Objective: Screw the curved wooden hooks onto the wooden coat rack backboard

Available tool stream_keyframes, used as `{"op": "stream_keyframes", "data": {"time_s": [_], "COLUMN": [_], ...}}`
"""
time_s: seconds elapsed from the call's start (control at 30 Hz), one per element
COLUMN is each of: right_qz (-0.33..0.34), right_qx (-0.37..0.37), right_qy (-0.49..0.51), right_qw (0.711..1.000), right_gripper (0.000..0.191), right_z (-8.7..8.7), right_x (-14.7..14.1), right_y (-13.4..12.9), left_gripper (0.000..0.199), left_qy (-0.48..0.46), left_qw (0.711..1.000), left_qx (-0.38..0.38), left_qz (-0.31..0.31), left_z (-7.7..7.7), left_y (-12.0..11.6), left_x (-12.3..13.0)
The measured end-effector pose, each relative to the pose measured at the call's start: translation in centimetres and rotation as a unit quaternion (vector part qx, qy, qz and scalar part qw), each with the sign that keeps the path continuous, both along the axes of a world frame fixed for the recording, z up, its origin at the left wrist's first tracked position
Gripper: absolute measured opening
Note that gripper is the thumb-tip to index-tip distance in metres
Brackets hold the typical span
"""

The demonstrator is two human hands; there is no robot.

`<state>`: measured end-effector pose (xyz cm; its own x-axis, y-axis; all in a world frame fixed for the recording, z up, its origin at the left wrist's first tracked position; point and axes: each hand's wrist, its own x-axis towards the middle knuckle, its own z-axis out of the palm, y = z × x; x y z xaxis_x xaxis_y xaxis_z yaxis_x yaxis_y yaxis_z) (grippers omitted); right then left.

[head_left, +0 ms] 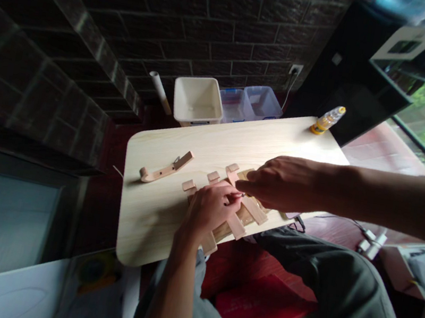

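Several curved wooden pieces with hooked ends, one of them a wooden piece, lie side by side across a brownish, shiny slab near the table's front edge. My left hand rests over these pieces, its thumb and fingertips pinched together at a small dark thing too tiny to name. Just right of it, my right hand is closed with its fingertips meeting the left ones; what it grips is hidden. Apart on the left lies another hooked wooden piece, with dark holes and a small metal part.
The pale wooden table carries a clear bottle with yellow cap and contents at the far right corner. Behind stand a cream bin and clear plastic bins against the brick wall. A red object lies below, between my legs.
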<state>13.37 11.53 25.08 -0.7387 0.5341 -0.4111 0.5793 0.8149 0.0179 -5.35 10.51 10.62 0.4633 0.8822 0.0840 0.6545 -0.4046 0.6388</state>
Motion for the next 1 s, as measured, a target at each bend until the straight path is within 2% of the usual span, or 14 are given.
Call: {"op": "stream_keyframes", "data": {"time_s": [0.13, 0.3, 0.37, 0.6, 0.7, 0.8, 1.0], "right_qz": [0.014, -0.043, -0.048, -0.005, 0.012, 0.019, -0.037], "right_qx": [0.003, -0.048, -0.045, -0.011, -0.002, 0.005, -0.01], "right_qy": [-0.005, -0.024, -0.027, 0.019, 0.038, 0.043, 0.012], "right_qw": [1.0, 0.998, 0.998, 1.0, 0.999, 0.999, 0.999], "right_gripper": [0.024, 0.016, 0.015, 0.023, 0.03, 0.026, 0.023], "right_z": [0.0, 0.8, 0.9, -0.3, -0.2, -0.1, 0.2], "right_x": [0.0, -0.4, -0.5, 0.8, 1.1, 1.1, 0.5], "right_y": [0.0, 0.1, 0.0, -0.1, -0.2, -0.2, -0.3], "left_gripper": [0.012, 0.015, 0.016, 0.015, 0.015, 0.017, 0.02], "left_qy": [-0.003, -0.028, -0.037, -0.045, -0.041, -0.037, -0.046], "left_qw": [1.0, 0.999, 0.999, 0.999, 0.999, 0.999, 0.998], "left_qx": [0.008, 0.001, 0.004, -0.004, -0.001, -0.001, -0.019], "left_qz": [-0.011, -0.019, -0.025, -0.013, -0.013, -0.024, -0.023], "left_z": [0.1, 0.2, 0.3, 0.3, 0.3, 0.3, 0.4], "left_y": [0.1, 0.1, 0.0, -0.1, 0.0, 0.1, -0.1], "left_x": [0.0, 0.0, 0.0, 0.0, 0.0, 0.0, -0.1]}}
